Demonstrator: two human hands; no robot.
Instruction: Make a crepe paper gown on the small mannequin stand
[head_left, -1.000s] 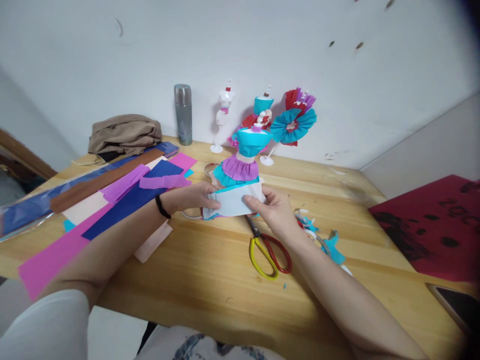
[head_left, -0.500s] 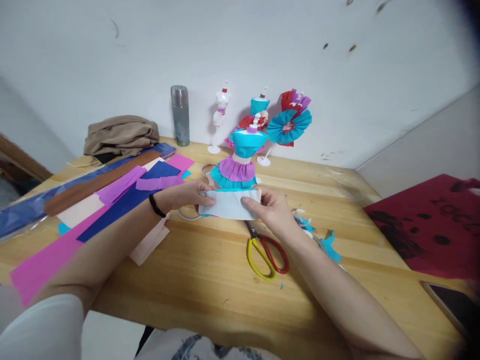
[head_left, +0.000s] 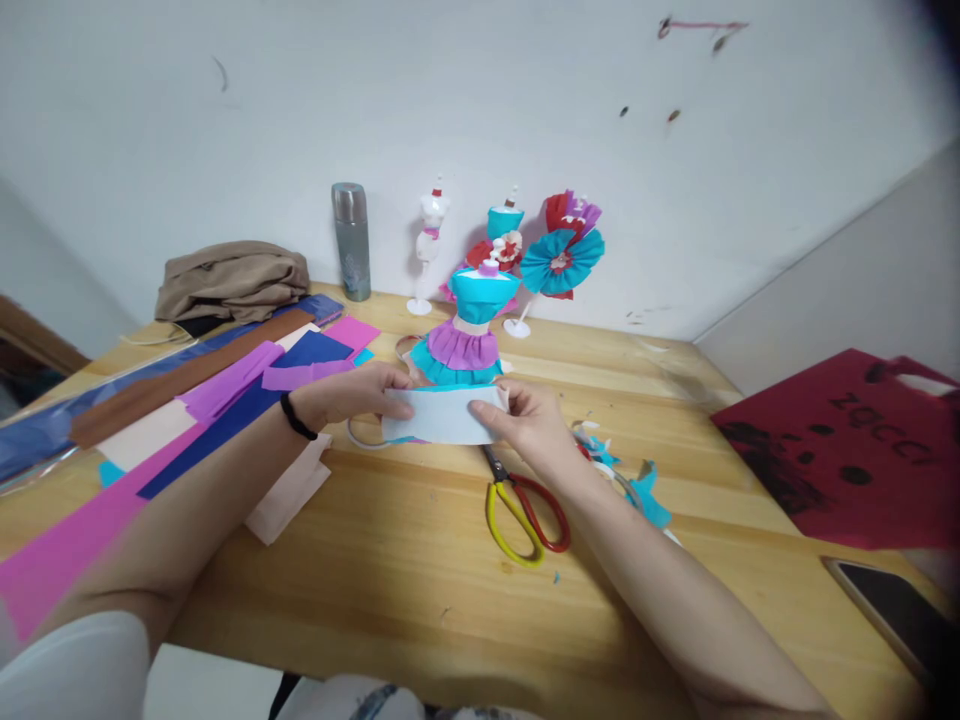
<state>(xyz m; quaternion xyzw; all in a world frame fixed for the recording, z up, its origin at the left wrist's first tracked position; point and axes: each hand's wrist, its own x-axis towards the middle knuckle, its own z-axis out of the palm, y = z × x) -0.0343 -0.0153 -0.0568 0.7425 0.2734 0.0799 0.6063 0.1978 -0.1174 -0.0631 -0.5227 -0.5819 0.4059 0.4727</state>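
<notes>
A pale strip of paper [head_left: 442,416] is stretched between my two hands, with a thin turquoise edge showing along its top. My left hand [head_left: 367,393] pinches the strip's left end, thumb on the near face. At the other end my right hand [head_left: 521,410] pinches it the same way. Just behind the strip stands a small dress form [head_left: 484,290] in a turquoise top and a ruffled purple and turquoise skirt; its lower part is hidden. Scissors [head_left: 521,510] with one yellow and one red handle lie below my right hand, their blades partly covered.
Coloured paper sheets [head_left: 232,410] lie at the left, before a brown cloth [head_left: 232,280]. A flask [head_left: 351,240] and more dress forms [head_left: 562,262] stand by the wall. Turquoise scraps [head_left: 651,498], a red bag [head_left: 847,450] and a phone [head_left: 885,610] are at the right.
The camera view has shifted slightly, so the whole scene sits a little further left and lower. Both hands keep the same hold on the paper strip.
</notes>
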